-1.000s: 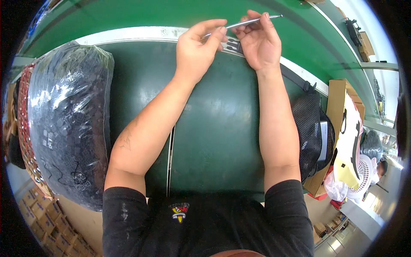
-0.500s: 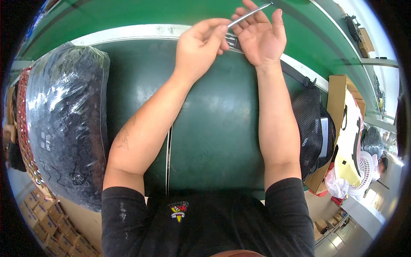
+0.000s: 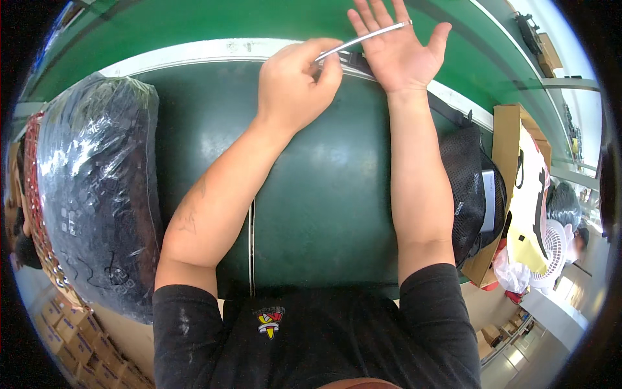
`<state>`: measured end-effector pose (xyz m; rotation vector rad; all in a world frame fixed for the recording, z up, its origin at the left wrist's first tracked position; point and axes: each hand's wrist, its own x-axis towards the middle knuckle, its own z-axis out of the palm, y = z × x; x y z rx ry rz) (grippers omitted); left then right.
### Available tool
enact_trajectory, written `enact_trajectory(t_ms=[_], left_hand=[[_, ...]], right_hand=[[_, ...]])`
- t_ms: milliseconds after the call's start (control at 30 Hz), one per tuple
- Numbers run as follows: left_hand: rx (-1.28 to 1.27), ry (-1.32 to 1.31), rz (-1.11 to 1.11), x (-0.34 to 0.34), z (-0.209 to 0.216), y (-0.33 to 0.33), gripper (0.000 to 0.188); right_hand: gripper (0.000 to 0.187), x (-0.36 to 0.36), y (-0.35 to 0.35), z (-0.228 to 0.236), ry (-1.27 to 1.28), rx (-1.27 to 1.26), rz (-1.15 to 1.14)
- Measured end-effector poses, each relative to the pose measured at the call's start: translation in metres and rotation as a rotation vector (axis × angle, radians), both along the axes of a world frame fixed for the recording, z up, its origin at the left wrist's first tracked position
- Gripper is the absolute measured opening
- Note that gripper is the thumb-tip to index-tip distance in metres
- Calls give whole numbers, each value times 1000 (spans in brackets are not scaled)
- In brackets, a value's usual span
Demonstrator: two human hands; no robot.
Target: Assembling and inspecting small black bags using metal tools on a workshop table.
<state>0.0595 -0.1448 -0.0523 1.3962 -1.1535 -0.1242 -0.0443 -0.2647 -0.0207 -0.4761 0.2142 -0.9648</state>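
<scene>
My left hand (image 3: 299, 83) is closed round the near end of a slim silver metal rod (image 3: 359, 40), which slants up to the right and has a small tip at its far end. The fingers hide the part of the rod inside my grip. My right hand (image 3: 405, 58) is open, palm up, with the fingers spread. The rod's far part crosses in front of its fingers; whether it touches them I cannot tell. Both hands are over the far edge of the dark green table (image 3: 324, 194).
A large bundle in clear plastic wrap (image 3: 97, 194) lies on the left. To the right are a black mesh bag (image 3: 463, 188) and a cardboard box (image 3: 502, 139), with a white plastic basket (image 3: 551, 253) beyond. A white ledge (image 3: 194, 55) runs along the table's far side.
My left hand has drawn slightly back toward me and left with the rod, its fingers curled more. My right hand has spread its fingers wider and turned its palm flatter.
</scene>
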Motion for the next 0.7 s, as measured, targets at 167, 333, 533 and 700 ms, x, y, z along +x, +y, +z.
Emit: enact_trajectory(t_ms=[167,333,533,700], left_hand=[[90,33,-10,1,-2,2,12],[172,123,-91,2,0,3,12],[229,185,-141,5,8,6,14],[325,211,-178,6,13,9,15]], right_hand=[[89,-10,-6,2,-159,5,37],[92,-17,-9,5,-208,-3,119],[93,-19,-11,8,-241,-38,180],[93,-22,-14,9,-246,-74,203]])
